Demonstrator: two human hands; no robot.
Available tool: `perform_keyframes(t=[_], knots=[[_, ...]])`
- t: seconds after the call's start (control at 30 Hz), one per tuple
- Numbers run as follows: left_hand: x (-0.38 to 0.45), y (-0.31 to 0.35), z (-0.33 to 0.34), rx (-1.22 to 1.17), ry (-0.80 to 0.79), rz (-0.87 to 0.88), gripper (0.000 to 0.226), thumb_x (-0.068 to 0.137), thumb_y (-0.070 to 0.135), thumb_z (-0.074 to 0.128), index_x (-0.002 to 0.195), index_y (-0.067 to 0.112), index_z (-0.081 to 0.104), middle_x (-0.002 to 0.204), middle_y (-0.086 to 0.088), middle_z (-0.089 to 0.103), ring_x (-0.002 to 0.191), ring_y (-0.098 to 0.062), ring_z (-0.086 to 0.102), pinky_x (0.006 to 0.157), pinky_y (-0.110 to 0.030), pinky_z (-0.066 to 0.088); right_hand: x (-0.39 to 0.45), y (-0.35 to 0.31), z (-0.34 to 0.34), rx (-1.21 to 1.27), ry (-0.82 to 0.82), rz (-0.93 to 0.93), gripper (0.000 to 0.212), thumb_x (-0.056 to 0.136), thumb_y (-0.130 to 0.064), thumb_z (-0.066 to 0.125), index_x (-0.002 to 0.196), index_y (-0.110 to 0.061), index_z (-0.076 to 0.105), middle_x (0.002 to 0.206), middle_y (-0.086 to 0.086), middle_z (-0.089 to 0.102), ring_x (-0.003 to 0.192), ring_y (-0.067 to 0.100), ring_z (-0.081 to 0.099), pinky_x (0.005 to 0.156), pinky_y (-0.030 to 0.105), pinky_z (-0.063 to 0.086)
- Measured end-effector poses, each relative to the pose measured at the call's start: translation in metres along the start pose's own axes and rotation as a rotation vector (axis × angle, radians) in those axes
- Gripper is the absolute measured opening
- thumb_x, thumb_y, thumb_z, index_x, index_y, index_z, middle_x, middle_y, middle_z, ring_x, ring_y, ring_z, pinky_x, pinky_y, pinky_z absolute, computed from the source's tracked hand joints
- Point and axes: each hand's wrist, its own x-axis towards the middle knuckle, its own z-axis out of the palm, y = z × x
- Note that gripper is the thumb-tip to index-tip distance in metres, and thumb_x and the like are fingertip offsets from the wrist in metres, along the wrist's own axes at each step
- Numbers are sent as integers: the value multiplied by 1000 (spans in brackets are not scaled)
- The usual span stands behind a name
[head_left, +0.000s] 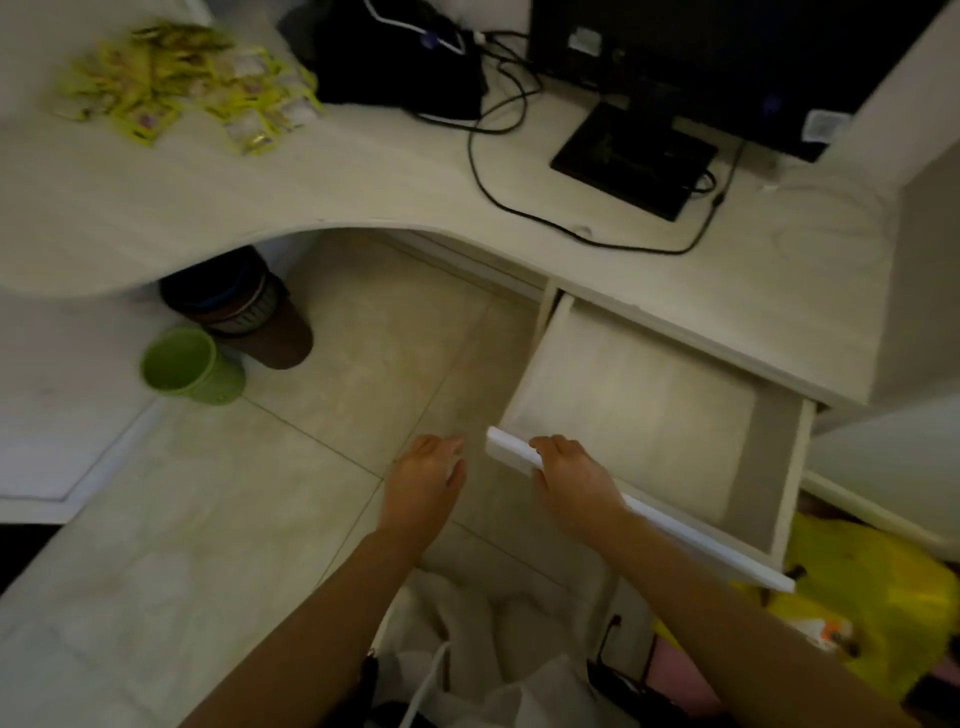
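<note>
A pale wooden drawer (639, 415) stands pulled out from under the desk, and nothing shows inside it. My right hand (569, 475) lies over the drawer's white front panel (675, 530) near its left end, fingers curled over the top edge. My left hand (426, 480) hovers over the tiled floor just left of the drawer, fingers relaxed and holding nothing.
The curved desk (260, 192) carries a scatter of yellow sachets (176, 83), a black bag (395, 57), cables and a monitor (691, 57) on its stand. Under the desk stand a brown bin (254, 317) and a green cup (189, 366). A yellow bag (872, 597) lies at lower right.
</note>
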Motion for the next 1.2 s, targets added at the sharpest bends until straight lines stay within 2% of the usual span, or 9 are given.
perform_keyframes(t=[0.17,0.3,0.47,0.57,0.8,0.9,1.03,1.2], knots=[[-4,-48,-45,-18,83,-171,29,93,22,56,120,17,63,114,-4,64,104,-20,61,89,-31,48,43,-64,-7,1,-13,-97,33,98,-18,37,128,-11,46,122,10,57,106,25,56,87,36,50],[0,-100,-87,-4,141,-255,27,93,22,57,118,18,64,113,-4,64,100,-18,62,87,-28,47,77,-126,-12,49,-23,-96,37,99,-22,36,134,-13,41,121,11,58,102,26,58,86,37,49],[18,-164,-144,8,185,-324,27,91,20,60,118,19,64,111,-2,65,98,-18,63,82,-25,46,126,-193,-20,87,-5,-146,38,99,-25,35,135,-15,38,128,8,53,108,24,57,86,35,49],[35,-200,-174,9,222,-330,26,89,18,63,115,18,65,105,-2,67,94,-19,64,78,-24,45,156,-229,-27,102,-7,-155,42,99,-26,35,140,-16,35,135,7,49,116,25,54,94,39,49],[101,-260,-234,-5,339,-408,24,88,18,64,112,16,66,105,-2,67,98,-21,63,78,-28,47,242,-296,-52,69,9,-193,44,100,-28,37,142,-14,35,130,9,56,114,25,56,95,38,48],[136,-280,-252,-20,375,-443,22,89,19,63,110,15,66,105,-3,68,100,-21,62,80,-29,46,288,-321,-67,51,32,-227,45,100,-28,39,142,-13,37,134,10,53,119,26,53,99,36,44],[189,-306,-275,-2,426,-429,20,87,17,65,106,13,67,99,-7,69,90,-24,64,76,-29,49,351,-352,-93,50,72,-305,40,99,-26,40,138,-15,41,135,7,51,123,23,48,101,34,41],[257,-335,-304,-60,470,-504,29,91,23,60,120,21,61,106,-2,66,91,-15,62,77,-23,46,427,-390,-127,22,122,-423,38,98,-27,41,135,-19,42,130,1,52,119,19,48,94,32,43]])
